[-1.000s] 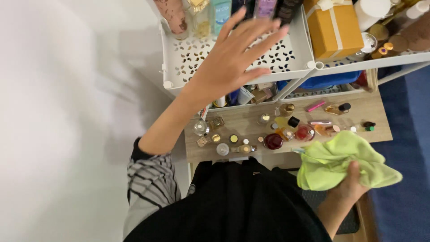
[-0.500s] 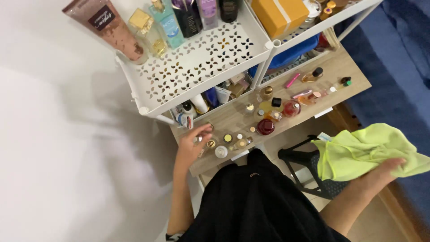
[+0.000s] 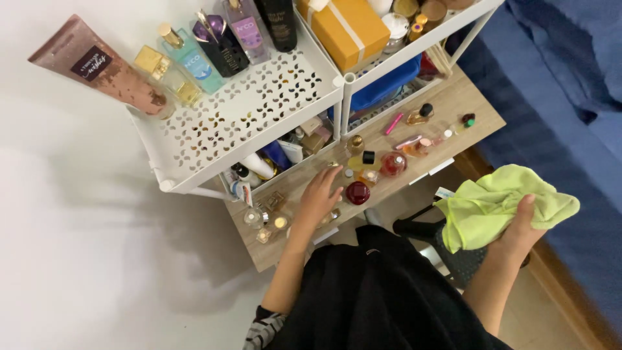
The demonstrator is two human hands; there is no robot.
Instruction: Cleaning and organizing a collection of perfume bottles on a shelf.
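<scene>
- White wall behind; white perforated shelf [image 3: 246, 116] stands over a wooden tabletop [image 3: 453, 104] crowded with small bottles.
- Your right hand [image 3: 518, 227] is off to the side, well apart from the table, fingers closed round a lime-green cloth [image 3: 499, 201].
- Your left hand [image 3: 319, 198] is nearer the bottles, palm down, fingers loosely spread, gripping nothing visible.
- Round dark-red bottle [image 3: 357, 192] sits just right of those fingertips.

white perforated tray [image 3: 259, 123]; orange gift box [image 3: 350, 29]; pink tube [image 3: 97, 65]
</scene>
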